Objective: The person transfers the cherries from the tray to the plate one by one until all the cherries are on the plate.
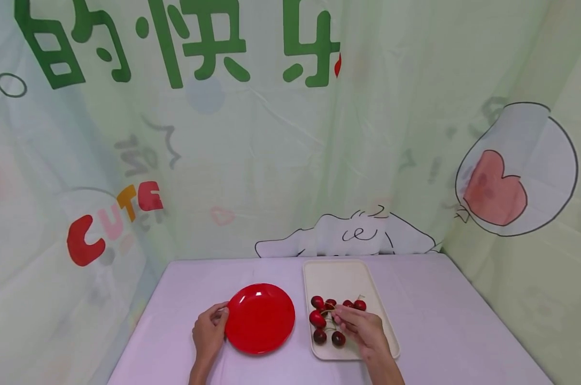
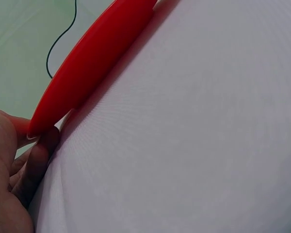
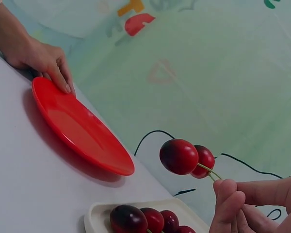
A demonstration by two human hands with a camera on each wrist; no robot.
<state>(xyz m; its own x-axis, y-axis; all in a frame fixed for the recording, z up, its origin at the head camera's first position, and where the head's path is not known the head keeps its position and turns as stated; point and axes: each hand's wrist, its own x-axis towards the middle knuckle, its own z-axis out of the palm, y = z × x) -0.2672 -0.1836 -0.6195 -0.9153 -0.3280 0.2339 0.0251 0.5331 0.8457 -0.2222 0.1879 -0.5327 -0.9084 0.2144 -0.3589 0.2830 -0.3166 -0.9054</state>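
The left hand (image 1: 208, 330) grips the plate (image 1: 261, 319) by its left edge; the right hand (image 1: 365, 329) pinches thin stems (image 3: 210, 171), so cherries (image 3: 178, 157) could slip.

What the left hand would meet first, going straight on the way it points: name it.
The red plate: the left hand pinches its left rim, so there is no gap to cross. Past it, the cream tray probably comes next, though the exact line is hard to judge.
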